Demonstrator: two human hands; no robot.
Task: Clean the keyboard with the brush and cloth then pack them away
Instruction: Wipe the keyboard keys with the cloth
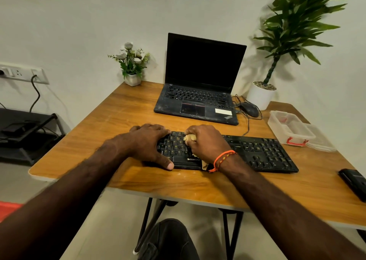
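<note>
Black keyboard (257,153): left hand (148,143) steadies, right hand (208,143) grips brush (190,137).

table (126,109) | keyboard (263,153) | laptop (198,101) | mouse (250,109) | box (290,128) | pots (133,80)

Dim warm indoor light, soft plant (297,22) shadows on wall (59,22), wide-angle edge warp, slight blur.

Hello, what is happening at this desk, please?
A person is cleaning a black keyboard on a wooden table. The left hand rests on its left end, and the right hand grips a pale brush against the keys. A clear container waits open at the right.
</note>
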